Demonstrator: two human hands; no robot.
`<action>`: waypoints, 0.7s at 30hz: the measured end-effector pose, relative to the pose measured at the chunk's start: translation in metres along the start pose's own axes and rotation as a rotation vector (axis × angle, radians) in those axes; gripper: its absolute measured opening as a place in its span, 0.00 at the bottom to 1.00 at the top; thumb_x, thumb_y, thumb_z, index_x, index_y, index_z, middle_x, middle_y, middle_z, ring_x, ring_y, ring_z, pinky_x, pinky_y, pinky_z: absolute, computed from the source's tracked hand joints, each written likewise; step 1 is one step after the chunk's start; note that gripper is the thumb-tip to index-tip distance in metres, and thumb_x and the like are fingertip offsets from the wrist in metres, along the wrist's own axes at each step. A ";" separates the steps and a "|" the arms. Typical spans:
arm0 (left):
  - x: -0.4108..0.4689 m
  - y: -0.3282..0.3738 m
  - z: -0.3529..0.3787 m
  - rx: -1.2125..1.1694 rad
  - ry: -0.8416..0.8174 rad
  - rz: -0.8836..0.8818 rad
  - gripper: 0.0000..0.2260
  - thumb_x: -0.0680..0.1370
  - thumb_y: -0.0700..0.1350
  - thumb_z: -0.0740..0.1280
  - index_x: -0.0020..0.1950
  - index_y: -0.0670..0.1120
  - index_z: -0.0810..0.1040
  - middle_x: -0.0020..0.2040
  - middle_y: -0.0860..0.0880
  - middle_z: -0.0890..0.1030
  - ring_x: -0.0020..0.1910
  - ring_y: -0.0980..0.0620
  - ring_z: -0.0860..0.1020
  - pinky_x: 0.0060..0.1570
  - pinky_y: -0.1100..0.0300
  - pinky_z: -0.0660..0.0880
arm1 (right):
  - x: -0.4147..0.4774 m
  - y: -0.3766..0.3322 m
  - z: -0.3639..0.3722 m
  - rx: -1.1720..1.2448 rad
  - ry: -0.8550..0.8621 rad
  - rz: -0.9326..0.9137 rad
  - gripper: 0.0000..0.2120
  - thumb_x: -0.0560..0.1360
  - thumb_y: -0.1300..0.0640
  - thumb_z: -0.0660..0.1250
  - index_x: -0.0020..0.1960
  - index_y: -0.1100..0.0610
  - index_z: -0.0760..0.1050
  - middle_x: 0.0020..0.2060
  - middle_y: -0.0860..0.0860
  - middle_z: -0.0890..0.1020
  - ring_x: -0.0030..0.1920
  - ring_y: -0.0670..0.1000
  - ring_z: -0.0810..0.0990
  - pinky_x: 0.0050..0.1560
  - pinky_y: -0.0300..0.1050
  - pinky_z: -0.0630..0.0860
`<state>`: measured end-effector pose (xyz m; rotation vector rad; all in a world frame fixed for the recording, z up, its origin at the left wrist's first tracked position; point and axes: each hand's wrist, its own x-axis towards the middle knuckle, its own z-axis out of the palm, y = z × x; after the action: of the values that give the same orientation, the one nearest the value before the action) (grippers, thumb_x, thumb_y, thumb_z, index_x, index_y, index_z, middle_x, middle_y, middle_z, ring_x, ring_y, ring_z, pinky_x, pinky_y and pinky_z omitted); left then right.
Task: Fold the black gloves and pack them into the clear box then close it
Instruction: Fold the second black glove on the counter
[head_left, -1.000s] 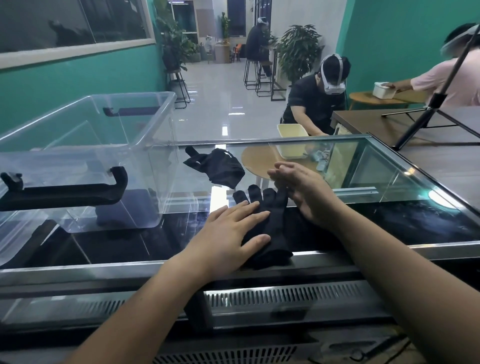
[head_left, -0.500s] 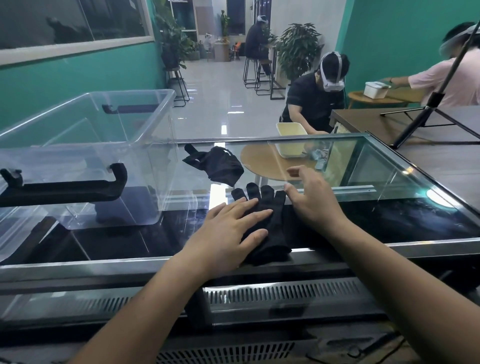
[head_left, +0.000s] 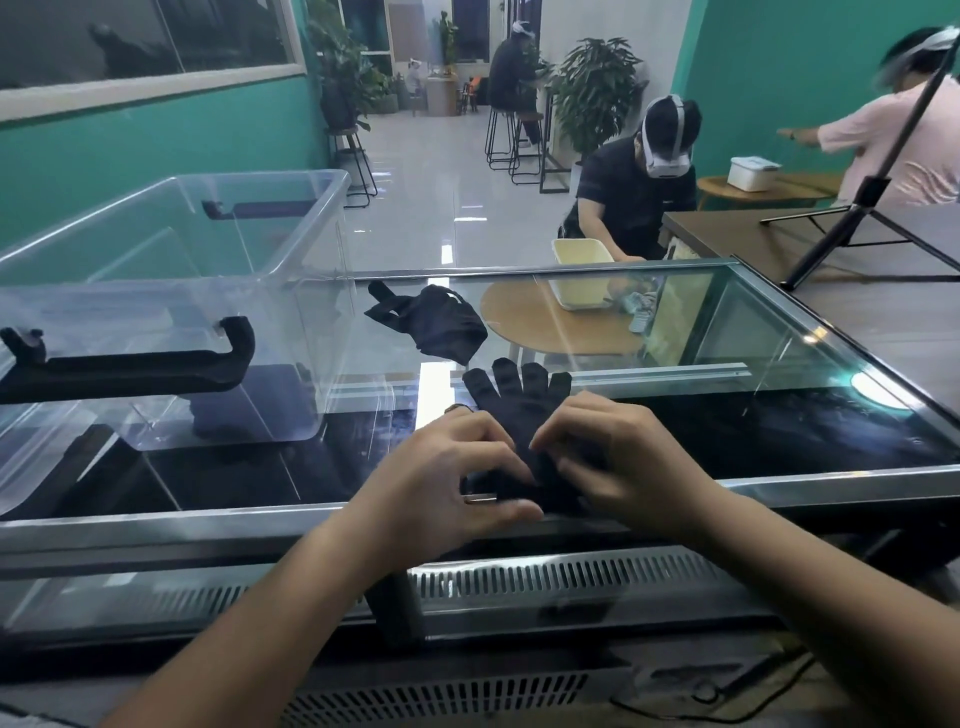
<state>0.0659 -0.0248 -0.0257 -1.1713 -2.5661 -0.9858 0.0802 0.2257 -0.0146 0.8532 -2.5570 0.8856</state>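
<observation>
A black glove (head_left: 519, 400) lies flat on the glass counter top (head_left: 779, 395), with its finger tips pointing away from the person. The left hand (head_left: 447, 483) and the right hand (head_left: 618, 467) are both on the cuff end, the end near the person. The fingers of both hands are curled and seem to pinch the cuff edge, but the cloth is dark and a bit blurry there, so how tight the hold is cannot be told. A second black glove (head_left: 431, 325) lies in a crumpled heap farther back on the glass, apart from the first one. The clear box (head_left: 171, 291) stands to the left, open on top, with black handles, and it looks like nothing is in it yet. No lid can be made out for sure. The step now looks like the first fold of the flat glove. To do it well, both hands should lift the cuff together and bring it up over the finger end, so the edges line up. The glove is soft and floppy, so it helps to press it flat after the fold. The glass is smooth, so the glove could slide, and a slow pull is best. The task is still near its start.
</observation>
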 end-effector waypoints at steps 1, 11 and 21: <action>0.000 0.000 0.000 0.010 -0.017 -0.004 0.12 0.75 0.60 0.80 0.54 0.56 0.88 0.53 0.60 0.80 0.55 0.54 0.80 0.52 0.58 0.79 | -0.001 -0.001 0.000 0.000 -0.016 -0.001 0.08 0.75 0.63 0.70 0.50 0.52 0.84 0.44 0.42 0.81 0.47 0.44 0.80 0.48 0.41 0.76; 0.002 -0.004 0.001 -0.075 0.038 -0.087 0.04 0.74 0.47 0.80 0.48 0.53 0.88 0.46 0.57 0.83 0.45 0.53 0.83 0.45 0.63 0.78 | -0.003 -0.004 0.008 -0.129 -0.128 -0.089 0.13 0.77 0.43 0.75 0.55 0.49 0.78 0.50 0.43 0.75 0.51 0.48 0.73 0.52 0.43 0.73; 0.006 0.005 -0.004 -0.168 0.109 -0.254 0.10 0.77 0.49 0.79 0.57 0.56 0.83 0.44 0.56 0.86 0.36 0.64 0.78 0.42 0.72 0.70 | 0.002 0.005 0.011 -0.028 0.061 0.008 0.07 0.79 0.53 0.76 0.56 0.49 0.84 0.45 0.42 0.85 0.42 0.38 0.79 0.44 0.35 0.75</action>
<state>0.0648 -0.0210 -0.0177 -0.8115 -2.6311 -1.3018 0.0741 0.2207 -0.0246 0.7959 -2.5157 0.8627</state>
